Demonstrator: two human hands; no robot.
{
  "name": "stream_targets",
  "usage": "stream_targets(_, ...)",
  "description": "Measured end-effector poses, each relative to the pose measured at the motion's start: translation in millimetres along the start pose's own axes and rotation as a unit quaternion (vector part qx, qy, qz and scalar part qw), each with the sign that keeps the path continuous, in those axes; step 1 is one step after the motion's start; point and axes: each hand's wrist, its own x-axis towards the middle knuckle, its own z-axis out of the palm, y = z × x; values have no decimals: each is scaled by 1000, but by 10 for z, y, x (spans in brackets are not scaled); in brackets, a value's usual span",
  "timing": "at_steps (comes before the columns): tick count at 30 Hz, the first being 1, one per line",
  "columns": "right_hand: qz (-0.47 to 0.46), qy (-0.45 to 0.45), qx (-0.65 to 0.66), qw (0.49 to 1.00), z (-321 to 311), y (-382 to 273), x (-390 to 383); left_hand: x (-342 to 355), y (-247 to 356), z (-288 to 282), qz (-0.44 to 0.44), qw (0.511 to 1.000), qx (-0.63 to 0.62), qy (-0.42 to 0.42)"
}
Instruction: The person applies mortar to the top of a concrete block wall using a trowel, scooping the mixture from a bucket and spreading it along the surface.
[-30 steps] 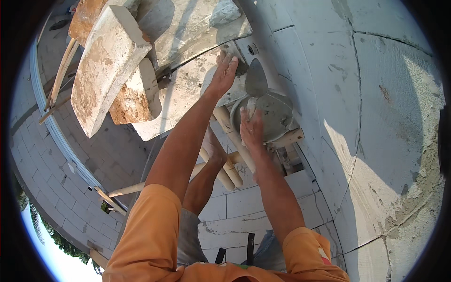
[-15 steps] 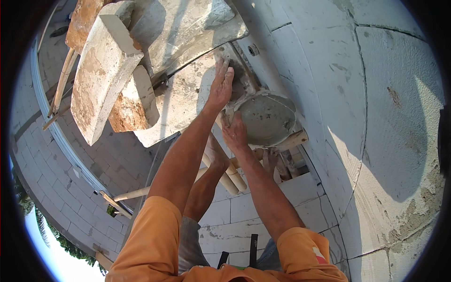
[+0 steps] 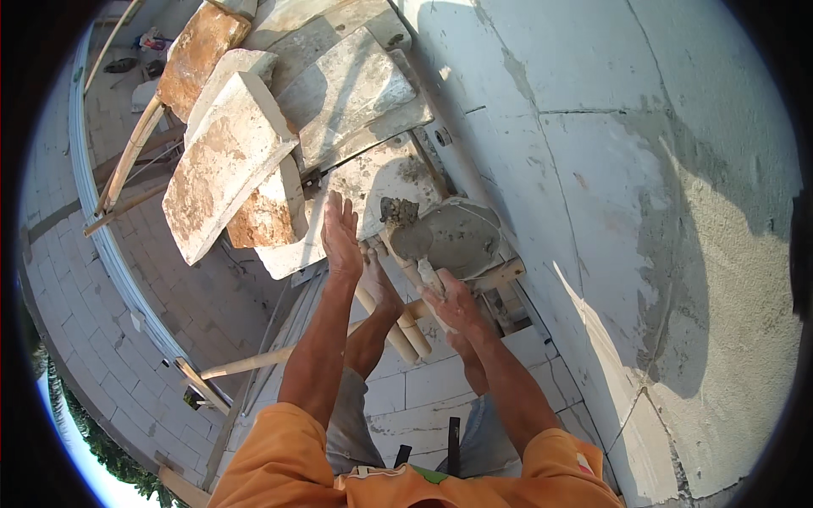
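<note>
My right hand point(image 3: 457, 302) is closed round the pale, mortar-smeared handle of a trowel point(image 3: 430, 278). The trowel's blade lies over the left side of a round basin point(image 3: 487, 222) of wet grey mortar and blends into it. A dark lump of mortar point(image 3: 398, 211) sits at the blade's far end, by the basin's left rim. My left hand point(image 3: 341, 241) is held over the near edge of a dusty pale slab point(image 3: 364, 182), fingers stretched out and nothing in them. Whether it touches the slab I cannot tell.
Broken pale blocks point(image 3: 233, 165) and reddish-brown pieces point(image 3: 203, 59) are stacked at the far left. A pale block wall point(image 3: 610, 212) rises close on my right. Bamboo poles point(image 3: 398, 334) support the platform under my bare feet. Lower ground lies beyond the left edge.
My right hand has come back from the basin's left rim and now shows the trowel, with a mortar lump at its tip. My left hand has moved left and nearer, away from the basin.
</note>
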Motion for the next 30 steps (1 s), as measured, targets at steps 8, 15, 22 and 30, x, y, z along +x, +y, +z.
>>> stream_targets(8, -97, -29, -54, 993, -515, -855, -2114, -1201, 1793, 338, 75, 996, 6, 40)
stream_targets(15, -73, 4, -80, 994, -1158, -1957, -3909, -2833, 4082, 2289, 343, 900, 104, -247)
stream_targets(22, -42, 78, 14, 996, -1465, -2399, -5330, -3624, 4356, 3448, 521, 740, 249, -346)
stream_targets(30, -63, 238, 123, 962, -1266, -2523, -6583, -3873, 3896, 3591, 365, 855, 189, -316)
